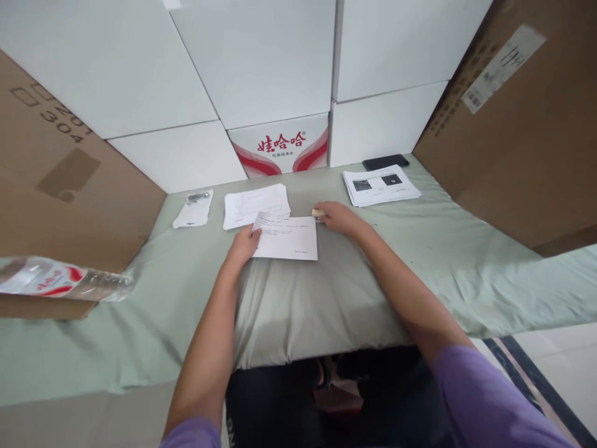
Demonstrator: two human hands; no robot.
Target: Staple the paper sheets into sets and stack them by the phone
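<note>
Sheet: single printed sheet (288,236) lies flat on the green-covered desk (420,261), just in front of the paper stack (255,205), apart from it.
Left hand (242,246): fingers lie flat on the sheet's left edge, near the curled corner, seemingly pinning it down; grip open, closed on nothing.
Right hand (338,216): rests by the sheet's top right corner, fingers curled around a small pale object (319,213); what it is, cannot tell.
Surroundings: second printed stack (380,185) and dark phone (385,162) to the right, plastic packet (194,208) to the left, water bottle (65,280) lying at the far left.
</note>
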